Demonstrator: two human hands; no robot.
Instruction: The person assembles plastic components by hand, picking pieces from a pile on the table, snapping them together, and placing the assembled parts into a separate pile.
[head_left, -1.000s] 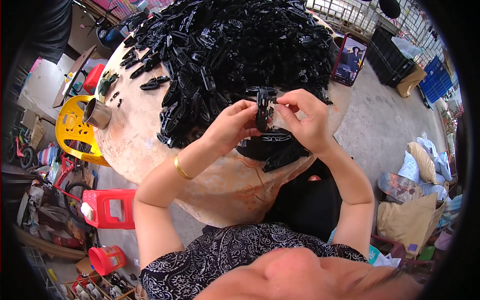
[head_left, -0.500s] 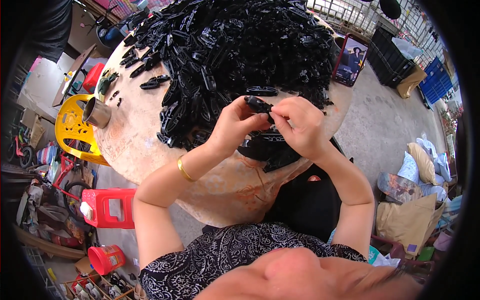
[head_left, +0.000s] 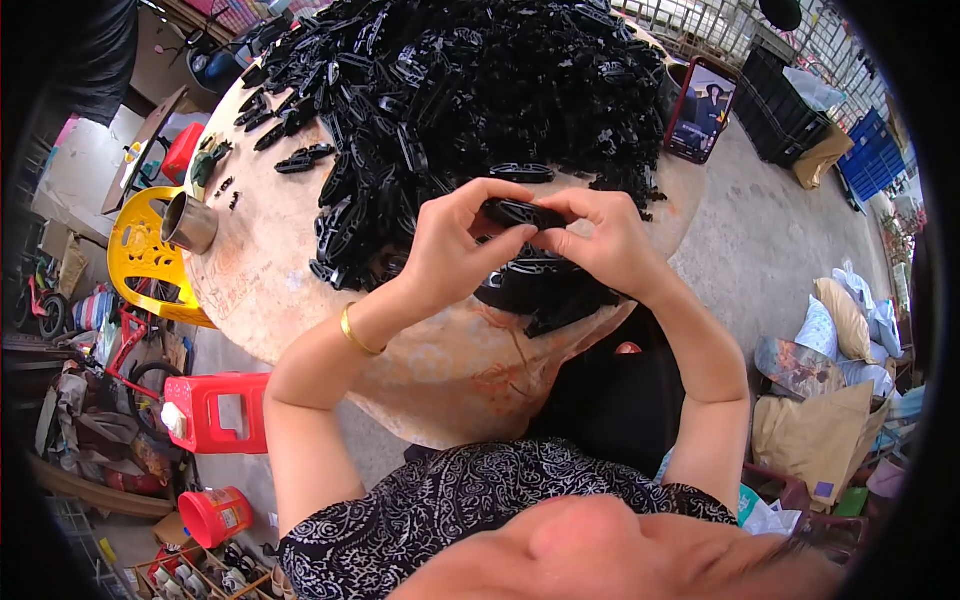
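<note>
Both hands hold a glossy black, elongated oval plastic piece (head_left: 520, 213) above the near side of the heap. My left hand (head_left: 450, 240) grips its left end between thumb and fingers, and my right hand (head_left: 608, 238) pinches the right end. The two thumbs almost meet in front of it, covering part of its surface. Just beyond the hands lies a similar single piece (head_left: 525, 173). Below them, more black pieces (head_left: 555, 295) sit at the table's near edge. A large heap of such pieces (head_left: 470, 90) covers the far part of the round table (head_left: 265, 270).
A phone (head_left: 702, 110) with a lit screen leans at the table's right side. At the left edge stand a metal cup (head_left: 190, 222) and small black bits (head_left: 225, 188). A yellow chair (head_left: 140, 250), red stool (head_left: 215, 412) and red bucket (head_left: 215, 515) stand to the left.
The held piece has turned from a slant to nearly level, its broad slotted side now showing. My right hand has shifted from its near end to grip the right end.
</note>
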